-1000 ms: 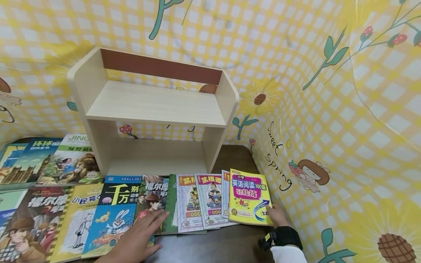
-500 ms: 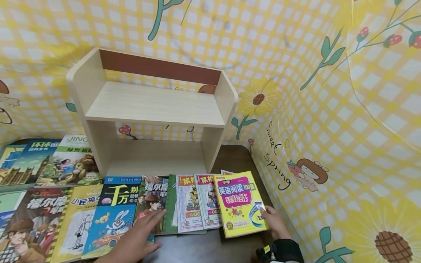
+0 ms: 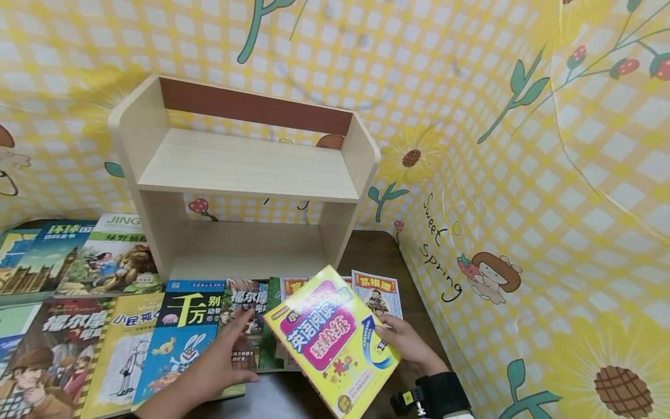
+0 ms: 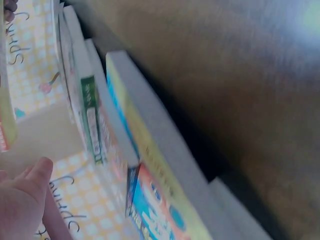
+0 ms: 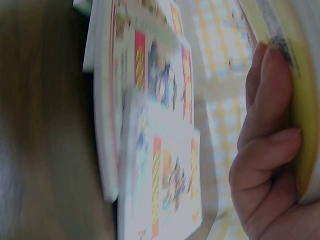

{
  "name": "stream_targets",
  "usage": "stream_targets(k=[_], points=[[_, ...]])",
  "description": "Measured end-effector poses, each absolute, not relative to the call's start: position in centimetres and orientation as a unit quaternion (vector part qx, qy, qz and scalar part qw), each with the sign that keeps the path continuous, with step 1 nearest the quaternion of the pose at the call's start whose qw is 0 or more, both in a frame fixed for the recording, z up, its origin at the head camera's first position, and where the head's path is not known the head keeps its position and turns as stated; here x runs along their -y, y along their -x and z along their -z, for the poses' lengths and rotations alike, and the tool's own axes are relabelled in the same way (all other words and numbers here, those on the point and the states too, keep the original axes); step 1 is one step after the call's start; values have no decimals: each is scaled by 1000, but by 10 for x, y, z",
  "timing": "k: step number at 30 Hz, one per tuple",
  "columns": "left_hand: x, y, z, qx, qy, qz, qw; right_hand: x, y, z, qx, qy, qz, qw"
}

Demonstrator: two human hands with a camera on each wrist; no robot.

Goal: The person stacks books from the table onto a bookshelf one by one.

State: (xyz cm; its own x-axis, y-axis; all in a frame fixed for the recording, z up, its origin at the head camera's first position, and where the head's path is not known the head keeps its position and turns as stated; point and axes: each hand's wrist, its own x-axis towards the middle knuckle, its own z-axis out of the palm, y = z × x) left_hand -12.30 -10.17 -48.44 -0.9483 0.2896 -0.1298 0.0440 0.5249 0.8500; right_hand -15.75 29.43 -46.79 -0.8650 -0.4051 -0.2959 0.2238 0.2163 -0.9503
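Observation:
My right hand (image 3: 410,343) holds a yellow English reading workbook (image 3: 335,340) by its right edge, thumb on the cover and fingers on the underside. The workbook is tilted and raised above a row of books, partly hiding several thin white-and-red booklets (image 3: 378,289). In the right wrist view, the fingers (image 5: 270,90) lie along the workbook's back. My left hand (image 3: 217,366) is near a detective-story book (image 3: 246,302), fingers extended and nothing in its grasp. Part of the workbook shows at the left edge of the left wrist view.
A two-tier pale wooden bookshelf (image 3: 251,166) stands behind the books on a dark table (image 3: 366,250). To the left lie several more books, including a blue animal book (image 3: 175,349) and a yellow cartoon book (image 3: 125,349). A yellow checked cloth (image 3: 492,192) covers the walls.
My right hand has lifted the yellow workbook from the right end of the row, moved it left and turned it counterclockwise. A white booklet is uncovered. My left hand has shifted slightly, fingers rising.

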Motion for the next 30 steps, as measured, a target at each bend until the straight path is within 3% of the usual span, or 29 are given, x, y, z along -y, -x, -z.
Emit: stream_targets(k=[6, 15, 30], points=[[112, 125, 476, -830, -79, -528, 163, -268, 165, 461, -723, 120, 615, 290], [134, 123, 462, -792, -160, -561, 178, -241, 174, 452, -751, 103, 579, 300], [139, 112, 449, -823, -161, -530, 128, -214, 190, 439, -759, 107, 567, 302]])
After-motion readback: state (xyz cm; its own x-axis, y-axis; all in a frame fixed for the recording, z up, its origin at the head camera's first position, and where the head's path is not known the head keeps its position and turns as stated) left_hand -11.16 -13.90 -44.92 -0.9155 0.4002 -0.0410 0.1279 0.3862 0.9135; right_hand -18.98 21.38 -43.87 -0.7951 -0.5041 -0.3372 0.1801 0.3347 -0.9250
